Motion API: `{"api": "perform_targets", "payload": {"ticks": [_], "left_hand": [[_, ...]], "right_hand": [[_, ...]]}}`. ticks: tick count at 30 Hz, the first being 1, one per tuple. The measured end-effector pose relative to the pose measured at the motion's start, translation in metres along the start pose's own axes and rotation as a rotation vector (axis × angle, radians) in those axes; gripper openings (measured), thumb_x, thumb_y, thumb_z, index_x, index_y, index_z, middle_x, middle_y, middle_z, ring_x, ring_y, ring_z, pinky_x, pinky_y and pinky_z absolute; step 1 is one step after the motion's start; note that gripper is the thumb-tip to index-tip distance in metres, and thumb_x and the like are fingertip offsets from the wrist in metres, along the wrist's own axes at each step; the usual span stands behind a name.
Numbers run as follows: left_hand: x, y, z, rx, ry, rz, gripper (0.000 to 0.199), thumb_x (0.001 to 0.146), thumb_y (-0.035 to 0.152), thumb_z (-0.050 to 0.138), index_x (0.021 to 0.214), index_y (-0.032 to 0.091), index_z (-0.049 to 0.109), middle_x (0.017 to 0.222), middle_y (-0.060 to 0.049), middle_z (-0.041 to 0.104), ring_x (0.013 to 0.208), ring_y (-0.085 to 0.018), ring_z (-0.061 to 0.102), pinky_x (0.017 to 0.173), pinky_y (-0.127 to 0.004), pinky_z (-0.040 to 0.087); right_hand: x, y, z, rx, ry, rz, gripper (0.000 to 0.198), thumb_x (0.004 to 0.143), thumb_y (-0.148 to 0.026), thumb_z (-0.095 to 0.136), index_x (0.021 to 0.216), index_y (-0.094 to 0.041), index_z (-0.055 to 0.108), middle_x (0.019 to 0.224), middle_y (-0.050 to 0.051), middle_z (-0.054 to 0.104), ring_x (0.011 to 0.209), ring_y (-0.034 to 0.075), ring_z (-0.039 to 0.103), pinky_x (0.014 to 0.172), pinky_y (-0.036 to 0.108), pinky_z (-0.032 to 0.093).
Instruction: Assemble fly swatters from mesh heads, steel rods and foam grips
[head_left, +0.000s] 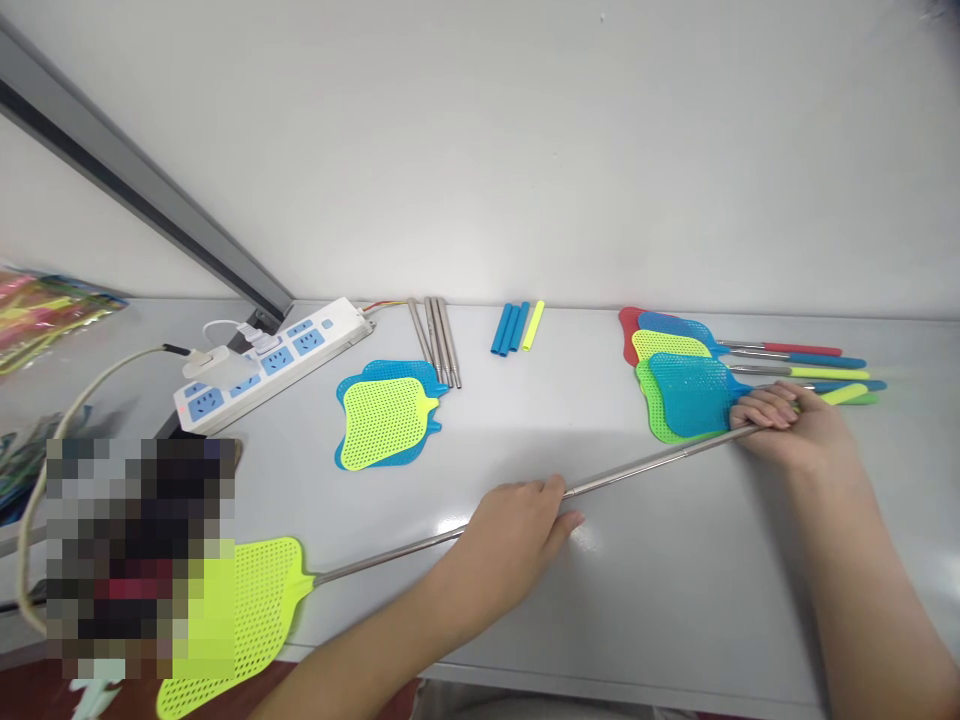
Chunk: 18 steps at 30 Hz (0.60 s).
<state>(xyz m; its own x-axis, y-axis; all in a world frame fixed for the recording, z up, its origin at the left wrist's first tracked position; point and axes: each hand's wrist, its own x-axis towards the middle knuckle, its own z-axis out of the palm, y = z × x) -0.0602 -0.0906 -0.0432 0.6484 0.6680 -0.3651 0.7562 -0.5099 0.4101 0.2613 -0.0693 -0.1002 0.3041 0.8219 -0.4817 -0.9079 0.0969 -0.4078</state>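
A yellow-green fly swatter (pixel 262 600) with a long, drawn-out metal rod lies slantwise across my view. My left hand (pixel 514 535) is closed around the middle of the rod, palm down. Farther right, my right hand (pixel 780 425) is closed around the handle end, and a yellow grip (pixel 844 395) shows past it. Just behind my right hand lies a stack of fly swatters (pixel 686 395) in blue, yellow, green and red, their handles pointing right. Loose swatter heads (pixel 386 420), yellow on top of blue, lie beyond my left forearm.
Several metal rods (pixel 442 345) lie by the back wall. Beside them are blue grip sleeves (pixel 510 330) and one yellow sleeve (pixel 533 326). A white power strip (pixel 277 370) with plugged-in cables stands at left, near plastic-bagged items (pixel 52 315). The swatter's head overhangs the table's front edge.
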Motion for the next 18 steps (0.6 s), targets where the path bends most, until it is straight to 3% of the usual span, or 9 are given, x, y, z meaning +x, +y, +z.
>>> {"api": "perform_targets", "payload": {"ticks": [18], "left_hand": [[0.0026,0.0006,0.0029,0.003,0.003,0.002,0.036,0.088,0.035,0.011,0.079,0.019,0.042,0.065,-0.001,0.054,0.057,-0.015,0.053,0.047,-0.025,0.03]], "right_hand": [[-0.0009,0.0009,0.0016,-0.004,-0.003,-0.001,0.027,0.063,-0.001,0.037,0.056,-0.02,0.018,0.043,-0.009,0.012,0.032,0.006,0.018,0.032,0.02,0.023]]}}
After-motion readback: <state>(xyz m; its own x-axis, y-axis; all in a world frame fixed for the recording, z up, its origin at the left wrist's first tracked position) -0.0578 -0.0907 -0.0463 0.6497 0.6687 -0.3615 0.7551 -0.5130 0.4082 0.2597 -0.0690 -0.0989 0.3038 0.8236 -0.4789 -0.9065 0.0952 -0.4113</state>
